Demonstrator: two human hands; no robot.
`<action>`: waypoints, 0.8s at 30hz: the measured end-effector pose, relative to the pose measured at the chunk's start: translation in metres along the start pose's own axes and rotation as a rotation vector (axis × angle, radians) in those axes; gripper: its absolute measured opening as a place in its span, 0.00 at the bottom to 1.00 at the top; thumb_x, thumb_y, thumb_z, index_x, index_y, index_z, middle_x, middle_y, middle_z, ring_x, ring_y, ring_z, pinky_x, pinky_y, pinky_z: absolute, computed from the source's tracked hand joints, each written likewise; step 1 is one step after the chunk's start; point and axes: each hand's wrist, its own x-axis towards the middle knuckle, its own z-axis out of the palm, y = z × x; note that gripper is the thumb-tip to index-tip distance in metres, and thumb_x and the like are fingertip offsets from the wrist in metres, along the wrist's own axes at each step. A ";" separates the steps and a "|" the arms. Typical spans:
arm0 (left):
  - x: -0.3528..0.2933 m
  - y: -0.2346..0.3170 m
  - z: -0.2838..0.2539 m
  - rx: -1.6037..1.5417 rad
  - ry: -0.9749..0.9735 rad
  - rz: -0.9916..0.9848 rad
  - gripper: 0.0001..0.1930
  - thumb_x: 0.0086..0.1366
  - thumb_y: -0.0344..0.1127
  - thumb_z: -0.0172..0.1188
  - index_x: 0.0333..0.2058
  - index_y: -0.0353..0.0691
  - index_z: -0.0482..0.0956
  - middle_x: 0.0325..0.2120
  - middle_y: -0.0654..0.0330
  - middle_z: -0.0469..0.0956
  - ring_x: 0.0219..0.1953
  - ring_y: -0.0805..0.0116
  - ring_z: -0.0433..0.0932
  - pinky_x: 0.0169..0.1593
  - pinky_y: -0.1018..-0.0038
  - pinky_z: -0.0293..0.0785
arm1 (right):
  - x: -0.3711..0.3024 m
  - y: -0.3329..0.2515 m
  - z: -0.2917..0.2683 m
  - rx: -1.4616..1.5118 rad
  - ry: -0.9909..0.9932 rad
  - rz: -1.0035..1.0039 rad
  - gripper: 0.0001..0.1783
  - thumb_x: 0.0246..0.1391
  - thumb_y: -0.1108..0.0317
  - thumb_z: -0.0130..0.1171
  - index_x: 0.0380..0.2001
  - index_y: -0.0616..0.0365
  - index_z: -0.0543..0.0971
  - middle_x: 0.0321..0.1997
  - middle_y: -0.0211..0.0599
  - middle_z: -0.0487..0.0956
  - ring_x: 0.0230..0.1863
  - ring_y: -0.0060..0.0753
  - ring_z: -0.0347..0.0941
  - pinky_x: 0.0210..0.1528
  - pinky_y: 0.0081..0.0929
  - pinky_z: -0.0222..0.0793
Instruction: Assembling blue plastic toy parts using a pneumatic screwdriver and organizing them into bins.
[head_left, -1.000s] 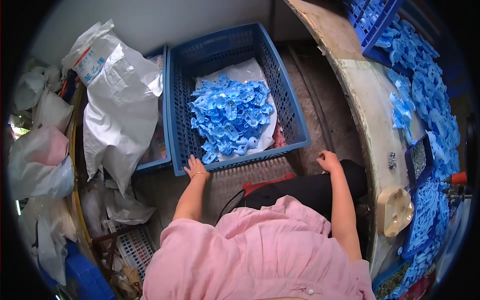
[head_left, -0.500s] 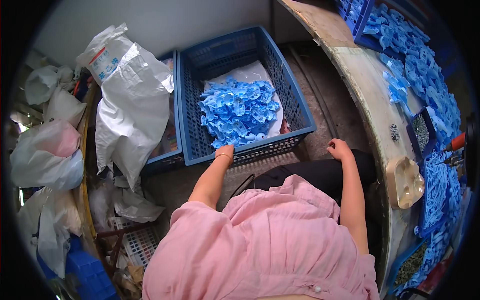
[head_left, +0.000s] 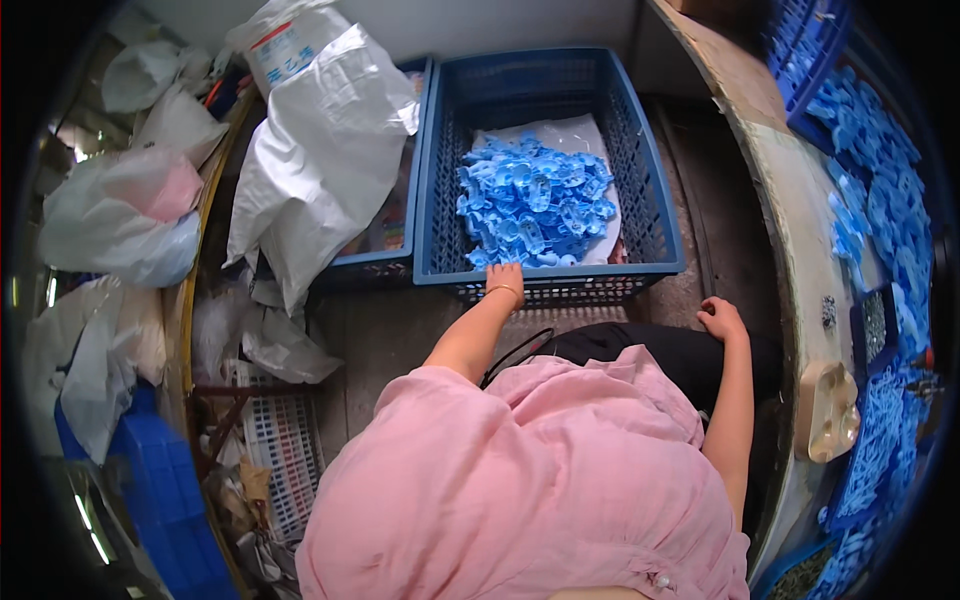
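Down on the grey floor [head_left: 385, 335], the blue basket [head_left: 600, 271] stands before a pale wall [head_left: 500, 22], a heap of light-blue plastic pieces [head_left: 535, 200] inside. The left hand [head_left: 504, 279] lies over the basket's near rim — whether it grips, I cannot tell. Near the basket's near right corner, the right hand [head_left: 722, 320] is loosely curled — whether it pinches anything is unclear. A worn worktable [head_left: 778, 190] runs right of the basket; a white sack [head_left: 320, 150] slumps left of it.
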 end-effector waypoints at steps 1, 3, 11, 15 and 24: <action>0.000 -0.001 0.004 -0.011 0.001 -0.016 0.25 0.57 0.36 0.57 0.55 0.41 0.68 0.56 0.52 0.71 0.60 0.55 0.66 0.66 0.54 0.51 | 0.001 -0.001 0.000 -0.010 -0.006 -0.015 0.20 0.46 0.63 0.65 0.43 0.61 0.80 0.42 0.47 0.82 0.45 0.44 0.79 0.50 0.34 0.74; -0.001 -0.003 0.010 -0.048 0.064 -0.051 0.27 0.56 0.35 0.60 0.55 0.41 0.68 0.56 0.53 0.71 0.60 0.54 0.66 0.67 0.54 0.50 | 0.003 -0.003 0.001 -0.040 -0.064 -0.018 0.20 0.47 0.63 0.65 0.44 0.61 0.80 0.42 0.48 0.82 0.46 0.43 0.79 0.50 0.34 0.74; -0.003 0.000 0.008 -0.088 0.108 -0.044 0.24 0.54 0.34 0.61 0.51 0.42 0.71 0.54 0.53 0.72 0.59 0.53 0.66 0.66 0.54 0.49 | 0.006 -0.005 -0.001 -0.017 -0.176 -0.012 0.24 0.47 0.65 0.67 0.47 0.64 0.78 0.40 0.47 0.82 0.38 0.36 0.81 0.44 0.28 0.76; -0.001 0.001 0.012 -0.095 0.106 -0.058 0.23 0.55 0.34 0.60 0.51 0.42 0.71 0.54 0.53 0.71 0.60 0.53 0.66 0.66 0.53 0.48 | 0.004 -0.008 -0.002 -0.032 -0.181 -0.019 0.25 0.45 0.62 0.68 0.47 0.63 0.78 0.41 0.47 0.82 0.40 0.37 0.81 0.45 0.29 0.75; -0.006 -0.001 0.001 -0.088 0.050 -0.045 0.24 0.56 0.35 0.60 0.53 0.42 0.70 0.55 0.55 0.71 0.61 0.55 0.65 0.67 0.53 0.48 | -0.005 -0.014 -0.005 -0.112 -0.139 -0.014 0.29 0.42 0.56 0.69 0.47 0.60 0.79 0.45 0.46 0.81 0.46 0.41 0.78 0.52 0.31 0.72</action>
